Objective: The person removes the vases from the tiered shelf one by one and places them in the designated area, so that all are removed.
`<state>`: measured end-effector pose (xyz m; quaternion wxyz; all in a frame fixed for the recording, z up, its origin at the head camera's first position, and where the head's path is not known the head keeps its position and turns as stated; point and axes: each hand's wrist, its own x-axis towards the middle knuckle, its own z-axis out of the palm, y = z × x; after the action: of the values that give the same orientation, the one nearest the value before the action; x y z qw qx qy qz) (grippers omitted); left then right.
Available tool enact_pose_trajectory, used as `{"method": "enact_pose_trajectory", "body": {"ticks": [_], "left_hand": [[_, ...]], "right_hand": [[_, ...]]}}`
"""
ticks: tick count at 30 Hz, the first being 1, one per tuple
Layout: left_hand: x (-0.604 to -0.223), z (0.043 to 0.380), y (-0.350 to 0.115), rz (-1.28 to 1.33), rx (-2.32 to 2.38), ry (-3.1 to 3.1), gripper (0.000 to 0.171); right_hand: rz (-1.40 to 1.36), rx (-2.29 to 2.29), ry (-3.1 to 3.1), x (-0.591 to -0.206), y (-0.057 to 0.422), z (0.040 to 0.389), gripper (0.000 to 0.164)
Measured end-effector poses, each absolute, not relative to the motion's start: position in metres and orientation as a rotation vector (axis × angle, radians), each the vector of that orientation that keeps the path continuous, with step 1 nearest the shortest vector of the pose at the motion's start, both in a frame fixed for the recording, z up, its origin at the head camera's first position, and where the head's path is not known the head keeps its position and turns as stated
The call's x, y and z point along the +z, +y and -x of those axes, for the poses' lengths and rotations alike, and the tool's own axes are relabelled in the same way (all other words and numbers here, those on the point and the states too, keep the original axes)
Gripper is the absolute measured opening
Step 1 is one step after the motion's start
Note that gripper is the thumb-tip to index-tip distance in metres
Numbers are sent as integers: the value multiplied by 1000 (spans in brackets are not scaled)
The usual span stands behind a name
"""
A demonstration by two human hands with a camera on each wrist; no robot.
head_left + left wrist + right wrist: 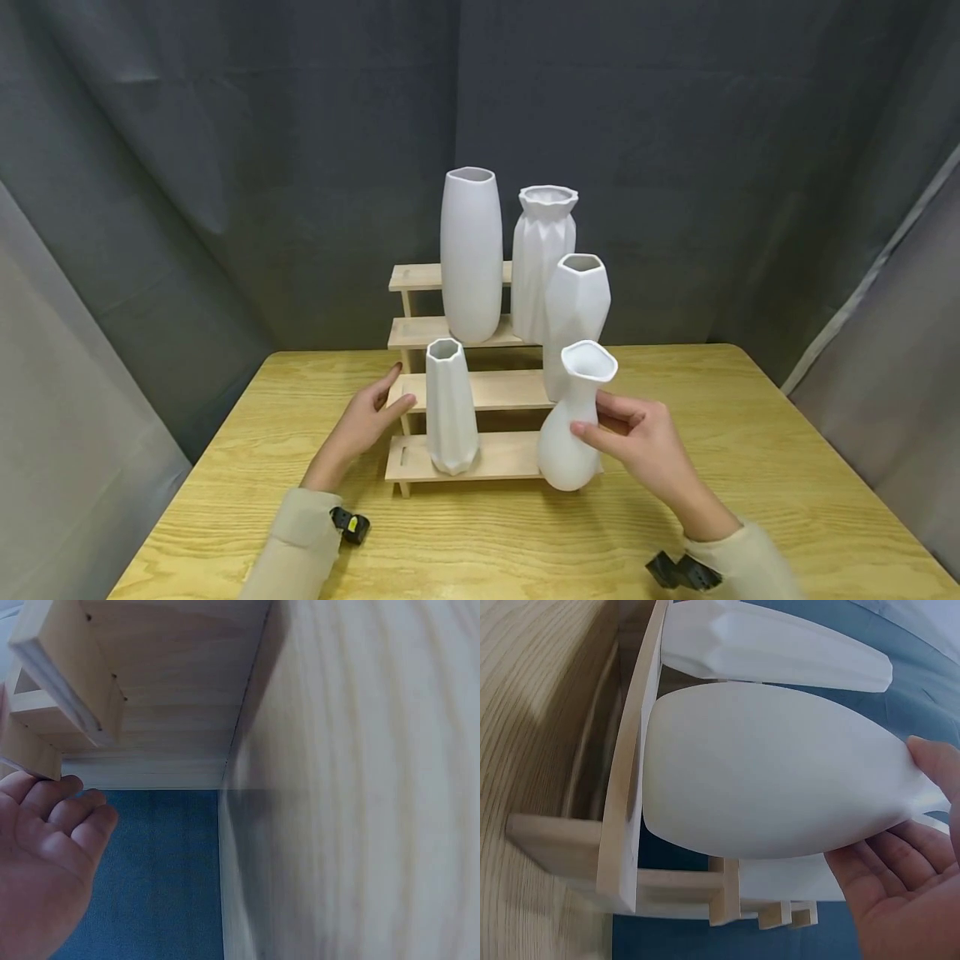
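Flared-neck vase [567,450], white, at the lowest tier's right end; base contact unclear. Left hand [367,417], pinching a tier end of the stepped wooden stand [510,454]. Ribbed vase [452,408], on the lowest tier. Right hand [647,440], gripping the flared-neck vase near its shoulder. Step, apparently: positioning; next move calls for level, steady control.

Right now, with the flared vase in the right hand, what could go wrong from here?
The right hand holds the flared vase, whose base appears to reach past the front edge of the bottom shelf; if released there, it might tip.
Its mouth overlaps the faceted vase in the head view; leaning it back could knock that one.
The left hand grips the left end of the wooden rack; a tug could rock the tall vase higher up.
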<state>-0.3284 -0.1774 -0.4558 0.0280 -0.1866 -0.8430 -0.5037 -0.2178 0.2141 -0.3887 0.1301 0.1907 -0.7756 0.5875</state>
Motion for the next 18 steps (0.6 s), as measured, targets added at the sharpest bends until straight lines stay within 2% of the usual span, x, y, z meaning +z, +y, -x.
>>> {"method": "enact_pose_trajectory", "body": {"ticks": [12,18], "left_hand": [[-456,327,-178,591,-1566,-2588,76],[-435,314,-173,617,-1590,-2588,71]], "right_hand": [[-463,1618,-2290,-386,233,209,45],[-398,1567,-2302,-385,245,208,47]]}}
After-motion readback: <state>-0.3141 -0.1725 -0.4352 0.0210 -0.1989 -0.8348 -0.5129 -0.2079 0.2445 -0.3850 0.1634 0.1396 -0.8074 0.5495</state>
